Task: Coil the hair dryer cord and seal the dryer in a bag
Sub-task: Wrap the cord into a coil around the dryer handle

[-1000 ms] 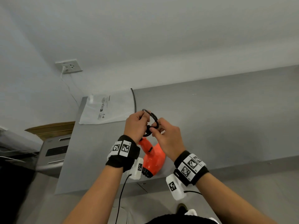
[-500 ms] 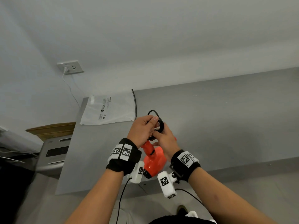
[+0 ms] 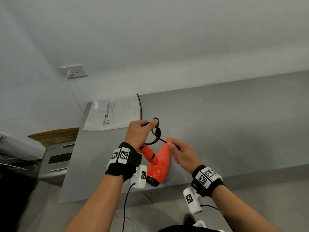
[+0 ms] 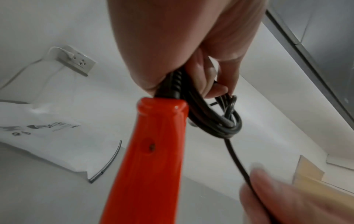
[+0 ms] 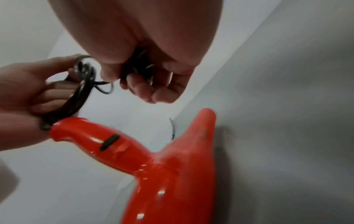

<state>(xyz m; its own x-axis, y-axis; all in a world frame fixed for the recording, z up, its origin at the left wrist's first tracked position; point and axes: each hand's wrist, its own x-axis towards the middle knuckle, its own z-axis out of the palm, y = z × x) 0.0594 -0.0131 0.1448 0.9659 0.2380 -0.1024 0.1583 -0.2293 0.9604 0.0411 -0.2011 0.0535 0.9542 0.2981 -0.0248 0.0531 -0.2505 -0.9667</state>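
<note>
Above gray table (image 3: pixel 234 123), left hand (image 3: pixel 138 133) grips coiled cord (image 3: pixel 157 133); right hand (image 3: pixel 182 154) pinches its end.

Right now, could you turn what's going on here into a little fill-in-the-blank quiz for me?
1. The hair dryer lying on the table is ____ in colour.
2. The left hand holds the coiled ____ by the dryer's handle.
3. The right hand pinches the cord's free ____.
4. The white bag lies flat, to the ____ of both hands.

Missing words: orange-red; cord; end; left
</note>
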